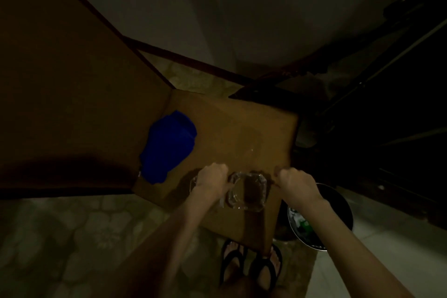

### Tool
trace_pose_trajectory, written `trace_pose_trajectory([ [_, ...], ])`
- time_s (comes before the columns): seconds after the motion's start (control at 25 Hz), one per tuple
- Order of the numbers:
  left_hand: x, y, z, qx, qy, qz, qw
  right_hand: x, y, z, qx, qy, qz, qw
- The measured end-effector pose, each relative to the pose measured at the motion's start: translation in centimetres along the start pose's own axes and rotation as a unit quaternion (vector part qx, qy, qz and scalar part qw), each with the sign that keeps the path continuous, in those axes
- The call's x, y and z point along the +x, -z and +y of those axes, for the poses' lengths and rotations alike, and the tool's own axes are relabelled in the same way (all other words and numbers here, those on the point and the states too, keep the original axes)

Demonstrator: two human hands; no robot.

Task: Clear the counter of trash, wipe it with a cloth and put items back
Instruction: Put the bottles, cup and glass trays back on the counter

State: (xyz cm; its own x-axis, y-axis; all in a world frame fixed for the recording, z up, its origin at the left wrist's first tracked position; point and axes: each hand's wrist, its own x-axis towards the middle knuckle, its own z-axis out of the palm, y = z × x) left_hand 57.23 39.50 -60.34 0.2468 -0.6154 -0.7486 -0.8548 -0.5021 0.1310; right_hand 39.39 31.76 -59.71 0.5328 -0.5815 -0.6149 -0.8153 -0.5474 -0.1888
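We can see 2 bare forearms, no sleeves, no watch or rings on the left hand (212, 180) or right hand (298, 185). Down below, 2 feet in black flip-flops (251, 265) (thong-style straps, toes showing). Pretty dim lighting, so finer details are lost.

1. A single view — worn on the person's head, looking steeply down and forward.
2. It hangs close over the small brown tabletop (232, 128), which fills the middle; both hands (212, 180) reach in from the near edge.
3. The person's feet (251, 266) show at the near bottom — the wall rises at the far top.
4. The wide angle bends the edges.
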Motion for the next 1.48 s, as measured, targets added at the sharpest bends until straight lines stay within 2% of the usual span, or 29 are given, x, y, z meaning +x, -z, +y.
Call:
trace_pose_trajectory([
  [0.12, 1.9, -2.4, -0.1, -0.106, 0.035, -0.029, 0.993, 1.4, -3.0, 0.4, 0.099, -0.023, -0.026, 0.994],
  [0.2, 2.4, -3.7, -0.1, -0.163, 0.053, -0.049, 0.984, 2.1, -4.9, 0.5, 0.192, -0.047, -0.062, 0.978],
  [0.4, 3.4, -5.0, 0.3, -0.202, 0.07, -0.029, 0.976, 3.0, -8.8, 0.4, 0.374, -0.094, -0.088, 0.918],
  [0.56, 2.7, -5.1, 0.1, -0.26, 0.077, -0.057, 0.961, 1.9, -9.3, 0.6, 0.429, -0.111, -0.063, 0.894],
  [0.64, 1.5, -4.5, 0.1, -0.27, 0.065, -0.047, 0.959, 0.8, -8.2, 0.7, 0.448, -0.108, -0.049, 0.886],
  [0.92, -6.3, 5.5, 2.4, -0.278, 0.0, 0.039, 0.96, -5.8, 3.4, -0.2, 0.494, -0.074, 0.025, 0.866],
  [1.2, -16.8, 17.8, 5.1, -0.261, -0.117, 0.132, 0.949, -15.2, 18.4, -1.5, 0.473, -0.029, 0.127, 0.872],
  [1.48, -26.2, 27.9, 7.2, -0.234, -0.193, 0.125, 0.945, -23.8, 28.4, -3.8, 0.447, -0.018, 0.191, 0.874],
])
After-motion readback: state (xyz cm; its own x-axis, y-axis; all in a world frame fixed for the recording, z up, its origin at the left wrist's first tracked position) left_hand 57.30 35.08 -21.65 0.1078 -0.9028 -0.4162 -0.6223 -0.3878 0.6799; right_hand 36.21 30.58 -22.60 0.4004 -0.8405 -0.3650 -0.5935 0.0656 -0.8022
